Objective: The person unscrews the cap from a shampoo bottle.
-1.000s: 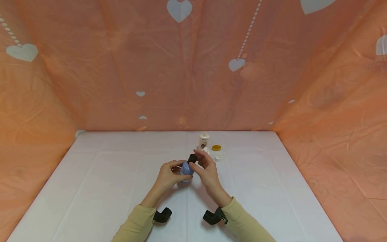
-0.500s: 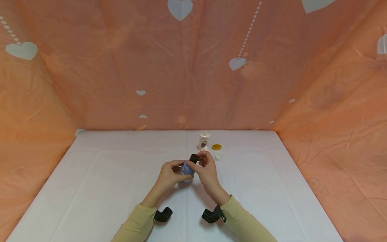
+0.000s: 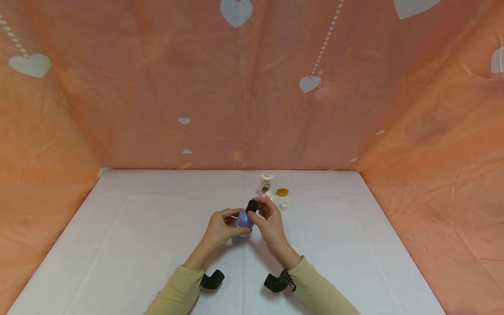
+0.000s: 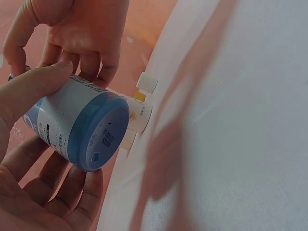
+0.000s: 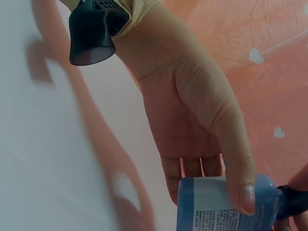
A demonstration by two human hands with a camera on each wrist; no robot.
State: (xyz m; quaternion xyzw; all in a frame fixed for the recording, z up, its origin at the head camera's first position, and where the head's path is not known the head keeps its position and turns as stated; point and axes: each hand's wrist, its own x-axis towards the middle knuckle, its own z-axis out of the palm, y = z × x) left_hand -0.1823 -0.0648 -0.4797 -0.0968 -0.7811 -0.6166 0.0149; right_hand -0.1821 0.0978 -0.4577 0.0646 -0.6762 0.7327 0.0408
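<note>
In the head view a blue bottle [image 3: 244, 220] with a black cap [image 3: 252, 205] is held tilted over the table, its cap pointing away and to the right. My left hand [image 3: 218, 226] grips the bottle's body between thumb and fingers. The thumb and fingers of my right hand [image 3: 271, 224] pinch the black cap. From the left wrist, the bottle's round blue base [image 4: 107, 137] and white label [image 4: 62, 115] face the camera, with the cap mostly hidden behind the left thumb. In the right wrist view the left thumb [image 5: 238, 168] lies across the label side.
Beyond the hands stands a white bottle [image 3: 266, 183] with a printed label, a small white container [image 3: 268, 194] in front of it. A yellow lid [image 3: 281, 192] and a white cap [image 3: 284, 205] lie to their right. Orange sheeting [image 3: 244, 109] encloses the white table [image 3: 157, 245].
My right thumb has shifted left over the cap's base onto the bottle's shoulder, then back right. The left hand keeps its grip on the bottle with hardly any movement.
</note>
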